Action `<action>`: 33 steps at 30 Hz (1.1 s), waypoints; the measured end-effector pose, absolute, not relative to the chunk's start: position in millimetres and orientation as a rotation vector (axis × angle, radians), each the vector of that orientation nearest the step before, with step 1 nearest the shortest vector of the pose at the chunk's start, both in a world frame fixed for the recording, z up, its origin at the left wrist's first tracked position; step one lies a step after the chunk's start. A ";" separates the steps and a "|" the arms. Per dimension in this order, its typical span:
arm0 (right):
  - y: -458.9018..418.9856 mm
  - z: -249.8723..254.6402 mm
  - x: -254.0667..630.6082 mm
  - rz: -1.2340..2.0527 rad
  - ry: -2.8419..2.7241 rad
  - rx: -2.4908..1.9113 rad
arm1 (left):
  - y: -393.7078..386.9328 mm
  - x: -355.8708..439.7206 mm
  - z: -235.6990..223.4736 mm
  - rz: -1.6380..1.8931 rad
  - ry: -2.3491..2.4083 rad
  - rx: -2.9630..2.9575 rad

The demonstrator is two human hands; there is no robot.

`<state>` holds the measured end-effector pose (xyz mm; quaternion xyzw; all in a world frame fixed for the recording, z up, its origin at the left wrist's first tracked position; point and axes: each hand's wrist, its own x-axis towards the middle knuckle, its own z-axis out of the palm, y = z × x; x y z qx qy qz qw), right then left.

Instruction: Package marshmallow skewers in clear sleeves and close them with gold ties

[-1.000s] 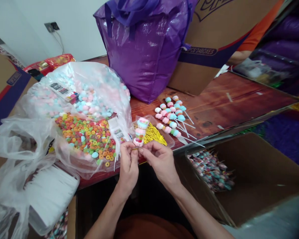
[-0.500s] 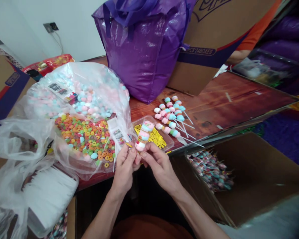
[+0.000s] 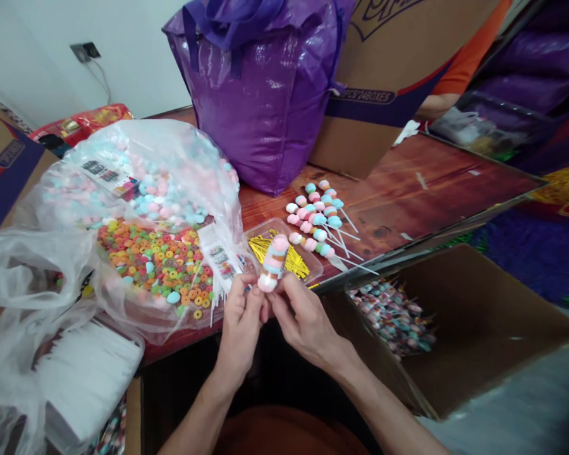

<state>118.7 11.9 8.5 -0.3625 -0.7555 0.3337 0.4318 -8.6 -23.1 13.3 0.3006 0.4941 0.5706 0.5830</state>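
Observation:
Between my two hands stands a marshmallow candy skewer (image 3: pixel 273 262), pink, white and blue, in a clear wrapper. My left hand (image 3: pixel 241 325) pinches its lower end with thumb and fingertips. My right hand (image 3: pixel 308 319) closes on the same end from the other side, and the fingertips hide the stick. Just behind it, a clear plastic tray (image 3: pixel 315 270) holds yellow twist ties (image 3: pixel 291 260). Several unwrapped candy skewers (image 3: pixel 313 218) lie to the right of that tray on the table.
At the left, a large clear bag (image 3: pixel 171 142) holds marshmallows and colourful gummy rings (image 3: pixel 156 259). White sticks (image 3: pixel 90 373) fill a container in front. A purple bag (image 3: pixel 260 107) and cardboard box stand behind. An open carton (image 3: pixel 483 328) at right contains wrapped skewers. Another person's arm (image 3: pixel 439 106) shows behind.
The yellow twist tie end that stuck out by my left fingers no longer shows. The wrapped candy skewer has turned a little in my fingers. The whole view has shifted slightly.

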 end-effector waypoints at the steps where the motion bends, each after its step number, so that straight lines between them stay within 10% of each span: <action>1: 9.8 9.5 118.3 0.868 -1.860 -0.941 | -25.4 -6.6 11.8 1.366 1.207 0.784; 10: 9.2 20.1 118.6 1.800 -1.246 -0.976 | -18.7 -11.0 12.8 1.342 1.101 0.593; 21: 15.6 3.6 126.7 0.157 -1.939 -0.729 | -9.6 -11.9 26.2 1.196 0.903 0.034; 33: 1.4 20.0 111.1 0.463 -1.772 -0.824 | -10.3 -8.6 28.9 1.217 0.740 0.293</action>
